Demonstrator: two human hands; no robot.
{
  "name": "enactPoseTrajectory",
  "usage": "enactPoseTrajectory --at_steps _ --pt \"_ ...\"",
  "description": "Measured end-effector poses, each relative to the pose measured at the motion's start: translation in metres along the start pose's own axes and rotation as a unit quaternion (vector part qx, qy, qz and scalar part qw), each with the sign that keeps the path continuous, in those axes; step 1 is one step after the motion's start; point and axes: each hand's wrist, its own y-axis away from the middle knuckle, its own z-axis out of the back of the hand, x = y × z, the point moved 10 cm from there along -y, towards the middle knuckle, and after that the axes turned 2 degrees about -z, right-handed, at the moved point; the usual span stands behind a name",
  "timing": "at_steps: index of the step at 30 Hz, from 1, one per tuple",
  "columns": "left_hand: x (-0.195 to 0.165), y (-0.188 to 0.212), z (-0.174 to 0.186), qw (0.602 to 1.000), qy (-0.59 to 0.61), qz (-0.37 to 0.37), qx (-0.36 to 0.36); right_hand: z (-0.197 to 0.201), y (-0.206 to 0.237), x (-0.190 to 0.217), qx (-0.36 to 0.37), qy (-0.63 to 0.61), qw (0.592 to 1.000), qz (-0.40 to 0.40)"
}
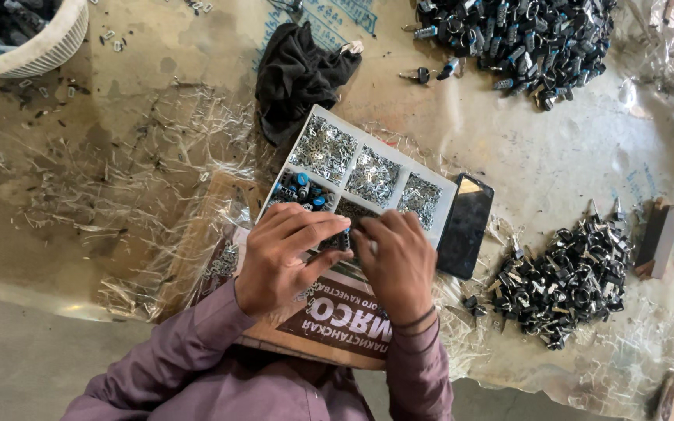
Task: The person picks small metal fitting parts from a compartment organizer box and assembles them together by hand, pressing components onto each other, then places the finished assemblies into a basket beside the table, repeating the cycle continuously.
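Observation:
My left hand (282, 253) and my right hand (399, 261) meet over the near edge of a white compartment tray (450, 189). Together they pinch a small black part (340, 240) between the fingertips. The tray's compartments hold heaps of small silver metal pieces (323, 148), and one compartment holds small blue and black parts (304, 191). The tray rests on a brown cardboard box (337, 316) in front of me. Both sleeves are mauve.
A black phone (466, 226) lies right of the tray. A pile of black key-like parts (567, 281) sits at the right, a larger pile (524, 39) at the top. A black cloth (298, 74) lies behind the tray. A white basket (33, 43) is at top left.

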Motion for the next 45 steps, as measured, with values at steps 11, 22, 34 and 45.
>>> enactPoseTrajectory --at_steps 11,22,34,45 --pt "0.001 0.0 -0.002 1.0 -0.005 -0.011 0.011 -0.012 -0.002 0.004 0.061 -0.008 0.997 0.043" --pt "0.0 -0.003 0.002 1.0 -0.01 -0.021 0.002 0.023 0.006 -0.016 -0.056 -0.243 0.968 -0.027" --pt "0.0 -0.002 0.001 1.0 -0.004 -0.023 -0.001 0.012 0.015 -0.007 -0.033 -0.324 0.945 -0.028" --pt "-0.003 0.001 0.001 0.999 -0.019 -0.044 -0.003 -0.005 0.019 -0.021 -0.005 -0.391 0.918 -0.065"
